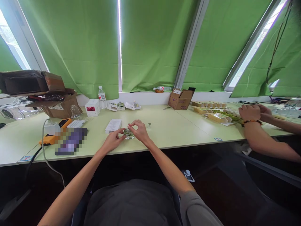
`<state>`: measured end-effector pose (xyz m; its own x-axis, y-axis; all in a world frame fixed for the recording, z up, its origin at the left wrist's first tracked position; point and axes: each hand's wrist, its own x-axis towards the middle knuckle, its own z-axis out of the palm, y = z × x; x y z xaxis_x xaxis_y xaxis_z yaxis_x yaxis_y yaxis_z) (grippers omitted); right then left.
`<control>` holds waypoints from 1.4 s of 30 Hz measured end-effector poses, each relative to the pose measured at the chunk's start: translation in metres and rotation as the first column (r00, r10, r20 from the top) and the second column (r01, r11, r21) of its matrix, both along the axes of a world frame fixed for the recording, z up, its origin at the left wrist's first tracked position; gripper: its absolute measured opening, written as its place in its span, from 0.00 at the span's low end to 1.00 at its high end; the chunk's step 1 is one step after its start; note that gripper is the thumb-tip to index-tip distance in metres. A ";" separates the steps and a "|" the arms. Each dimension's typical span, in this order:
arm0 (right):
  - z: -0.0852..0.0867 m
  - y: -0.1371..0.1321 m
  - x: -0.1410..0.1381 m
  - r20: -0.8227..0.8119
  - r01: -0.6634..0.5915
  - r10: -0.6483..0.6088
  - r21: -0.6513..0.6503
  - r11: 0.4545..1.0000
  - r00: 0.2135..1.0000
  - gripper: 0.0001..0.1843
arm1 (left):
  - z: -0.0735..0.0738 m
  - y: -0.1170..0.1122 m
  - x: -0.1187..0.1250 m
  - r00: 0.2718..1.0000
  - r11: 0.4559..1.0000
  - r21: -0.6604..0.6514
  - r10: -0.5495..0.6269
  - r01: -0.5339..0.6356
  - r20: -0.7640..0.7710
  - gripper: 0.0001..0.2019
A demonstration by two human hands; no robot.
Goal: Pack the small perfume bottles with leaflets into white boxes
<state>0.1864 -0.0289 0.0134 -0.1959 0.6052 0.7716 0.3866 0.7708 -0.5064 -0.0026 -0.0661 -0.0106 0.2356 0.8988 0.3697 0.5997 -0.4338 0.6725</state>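
Observation:
A small round clear glass container (129, 135) with something greenish showing in it sits on the table near its front edge. My left hand (113, 140) is closed on the glass from its left side, thumb and fingers at the rim. My right hand (140, 130) is over its right side with thumb and fingertips pinched together at the top; what they hold is too small to make out. A small metal piece (149, 125) stands just right of my right hand. Behind my left hand lies a white printed box (113, 126).
At left are a blurred-out phone (71, 142), an orange power strip (48, 139) with a cable, and cardboard boxes (55, 106). A water bottle (102, 97) and small carton (92, 107) stand behind. Another person's hands (251, 113) work at right near yellow boxes (217, 117).

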 end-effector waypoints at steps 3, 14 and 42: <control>-0.001 0.000 -0.001 0.013 0.013 -0.013 0.027 1.000 1.000 0.06 | 0.000 0.000 0.000 1.000 1.000 0.002 -0.001 0.001 0.002 0.25; 0.005 -0.005 0.003 0.034 -0.013 0.012 0.028 1.000 0.999 0.05 | 0.004 -0.003 0.000 1.000 1.000 -0.003 0.001 -0.001 -0.010 0.25; 0.013 -0.005 0.012 -0.094 -0.062 0.055 -0.075 0.995 0.994 0.12 | 0.003 -0.003 0.000 1.000 1.000 -0.006 -0.004 0.004 -0.004 0.25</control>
